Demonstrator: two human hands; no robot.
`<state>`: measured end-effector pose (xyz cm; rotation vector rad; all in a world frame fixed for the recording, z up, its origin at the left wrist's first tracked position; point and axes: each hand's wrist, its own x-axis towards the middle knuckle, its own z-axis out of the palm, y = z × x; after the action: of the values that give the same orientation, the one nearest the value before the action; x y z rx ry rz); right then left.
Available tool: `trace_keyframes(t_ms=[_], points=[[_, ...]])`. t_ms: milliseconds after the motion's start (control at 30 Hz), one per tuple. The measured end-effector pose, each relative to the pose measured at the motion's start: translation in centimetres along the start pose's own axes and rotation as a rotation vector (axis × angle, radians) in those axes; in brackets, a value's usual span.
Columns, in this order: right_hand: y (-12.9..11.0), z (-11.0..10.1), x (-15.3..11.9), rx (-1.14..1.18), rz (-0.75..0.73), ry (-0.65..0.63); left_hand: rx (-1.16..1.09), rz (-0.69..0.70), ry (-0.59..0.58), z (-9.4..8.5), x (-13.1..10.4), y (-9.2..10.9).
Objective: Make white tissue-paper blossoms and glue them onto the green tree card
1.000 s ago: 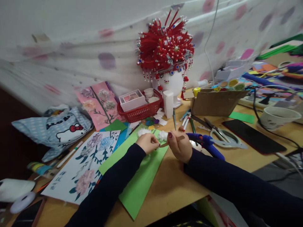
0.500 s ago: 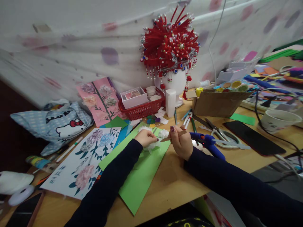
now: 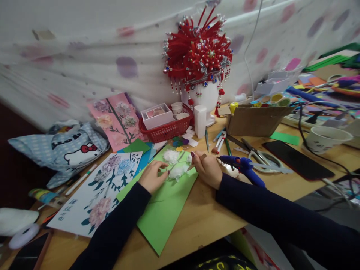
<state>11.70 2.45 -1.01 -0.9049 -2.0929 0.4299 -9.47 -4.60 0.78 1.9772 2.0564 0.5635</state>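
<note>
A green sheet [image 3: 165,210] lies slantwise on the table, with white ruffled flowers [image 3: 177,171] on its upper part and a thin grey stem between them. My left hand [image 3: 154,176] rests over the sheet's left side, thumb and fingers apart, its fingertips beside the lower white flower. Nothing shows in it. My right hand [image 3: 209,168] is closed on a thin brown wooden stick [image 3: 193,165], whose pointed end reaches the right edge of the white flowers. Just right of that hand lies a blue glue gun [image 3: 242,163].
On the left are a white flower picture [image 3: 98,202] and a blue checked bag [image 3: 67,150]. Behind stand a red basket [image 3: 168,129] and a red beaded headdress [image 3: 201,52]. Scissors [image 3: 266,159], a black phone [image 3: 298,159] and a paper cup [image 3: 327,139] are right.
My left hand has moved left and down off the white flower, its fingers spreading. My right hand, with the stick, has shifted slightly left. The view has shifted a little.
</note>
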Motion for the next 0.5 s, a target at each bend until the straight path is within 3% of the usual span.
trace_keyframes(t_ms=[233,500], points=[[-0.1,0.2,0.1,0.179,0.047,0.008,0.238,0.138,-0.111,2.1,-3.0,-3.9],[0.2,0.9,-0.3,0.327,0.135,0.020,0.340,0.146,-0.128,3.1,-3.4,-3.8]])
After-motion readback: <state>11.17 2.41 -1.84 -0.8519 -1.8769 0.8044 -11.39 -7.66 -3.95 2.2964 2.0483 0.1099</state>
